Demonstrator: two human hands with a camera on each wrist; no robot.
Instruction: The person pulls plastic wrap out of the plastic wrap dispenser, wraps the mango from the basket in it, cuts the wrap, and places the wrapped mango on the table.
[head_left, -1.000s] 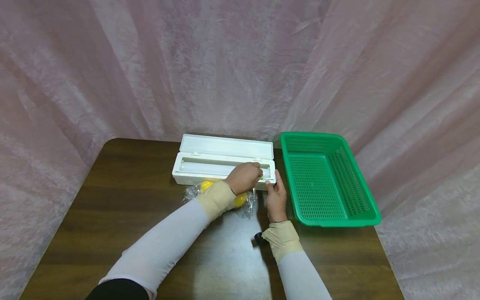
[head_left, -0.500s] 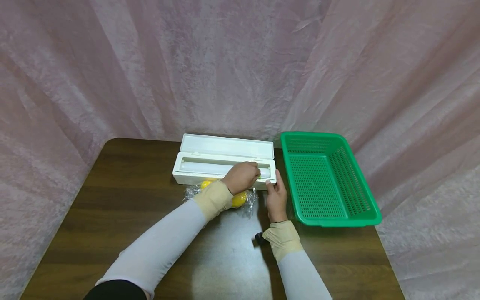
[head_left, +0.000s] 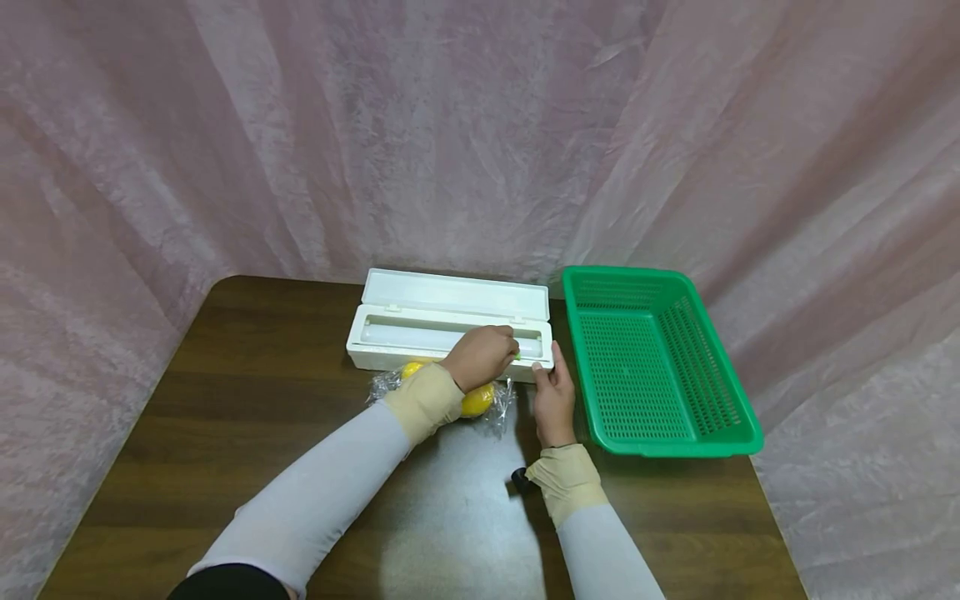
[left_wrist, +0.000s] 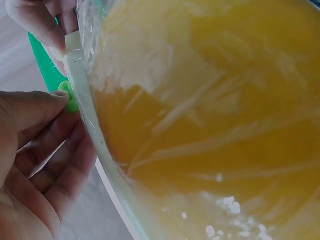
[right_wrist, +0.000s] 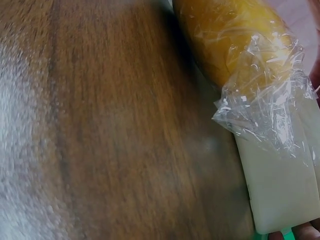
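A long white cling film dispenser [head_left: 386,358] lies across the table with its lid [head_left: 453,292] raised, and a pale roll of film [head_left: 405,336] shows inside. My left hand [head_left: 480,357] reaches over its front edge. Between thumb and forefinger it pinches a small green slide cutter knob [left_wrist: 70,97]. My right hand [head_left: 555,407] grips the dispenser's right end, thumb at the front corner. In front of the dispenser, partly behind my left wrist, are yellow fruits [head_left: 477,400] wrapped in clear film; their kind is unclear. Crumpled film [right_wrist: 272,107] sticks out beside them in the right wrist view.
A green plastic basket [head_left: 675,446] with slotted walls stands right of the dispenser, close to my right hand. The brown wooden table [head_left: 247,392] extends left and toward me. A pink curtain [head_left: 465,125] hangs behind its back edge.
My left hand has slid slightly left along the dispenser's front edge with the green knob, then hardly moved. The right hand stays at the dispenser's end.
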